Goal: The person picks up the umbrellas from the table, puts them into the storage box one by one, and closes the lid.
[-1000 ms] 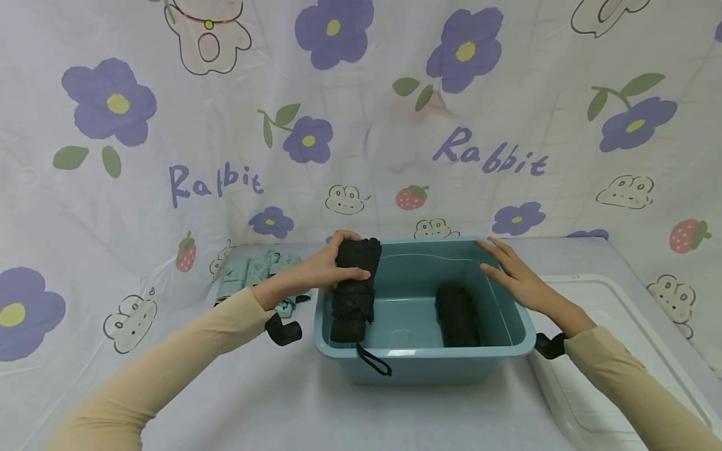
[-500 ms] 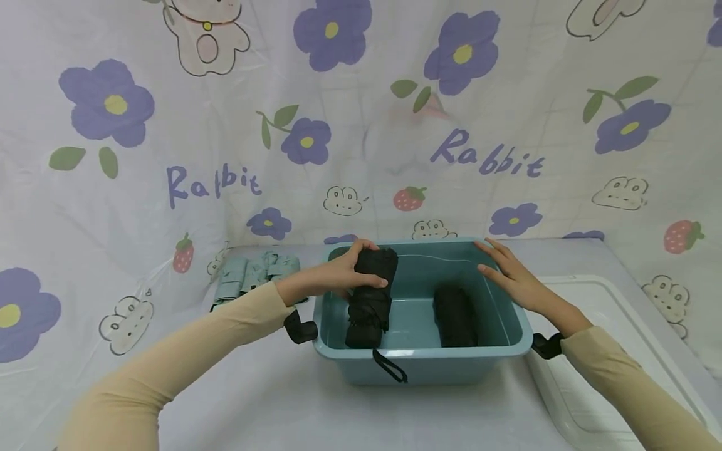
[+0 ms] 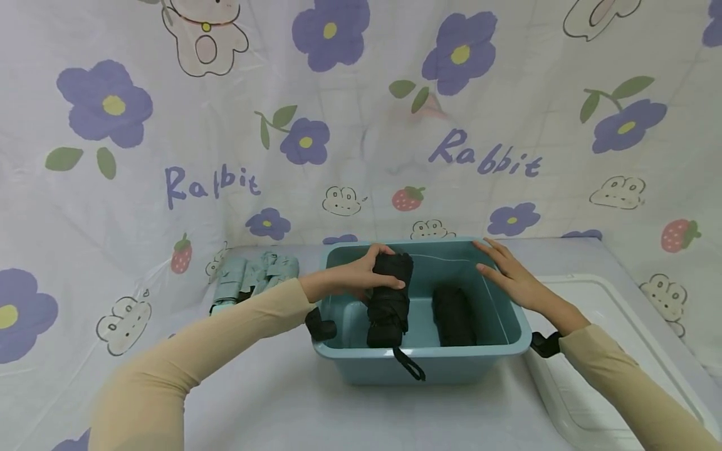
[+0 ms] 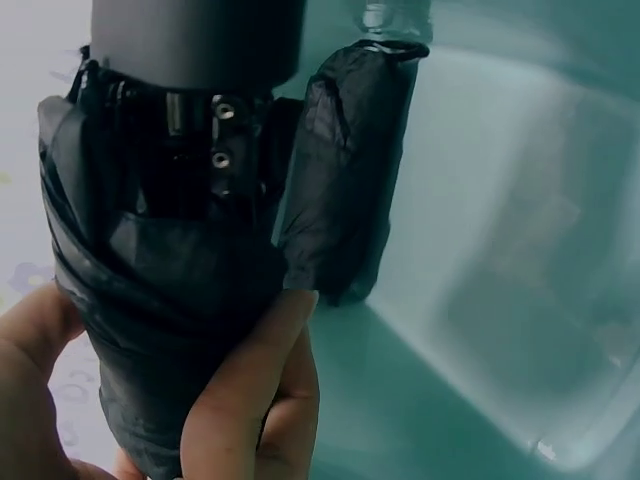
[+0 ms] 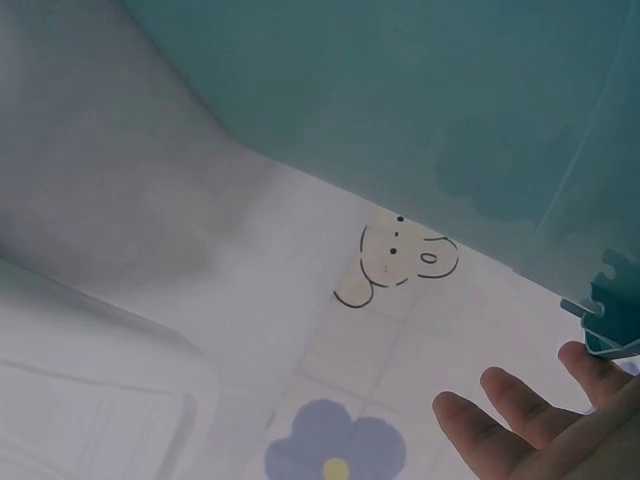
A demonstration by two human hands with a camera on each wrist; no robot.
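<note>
My left hand (image 3: 363, 274) grips a black folded umbrella (image 3: 389, 307) by its fabric, thumb on one side and fingers on the other. This umbrella is over the blue plastic bin (image 3: 429, 354), with its handle end toward me and its wrist strap hanging over the near rim. In the left wrist view, its dark handle (image 4: 195, 40) and metal ribs show. A second black folded umbrella (image 3: 454, 316) lies inside the bin, toward the right. My right hand (image 3: 516, 279) rests at the bin's right rim with fingers extended.
Several pale green folded fabric bundles (image 3: 256, 272) lie on the table left of the bin. A white plastic lid (image 3: 586, 376) lies flat to the right. Behind hangs a curtain (image 3: 361, 125) printed with flowers and rabbits.
My left hand has carried the umbrella rightward from the bin's left end toward its middle. My right hand has stayed at the right rim.
</note>
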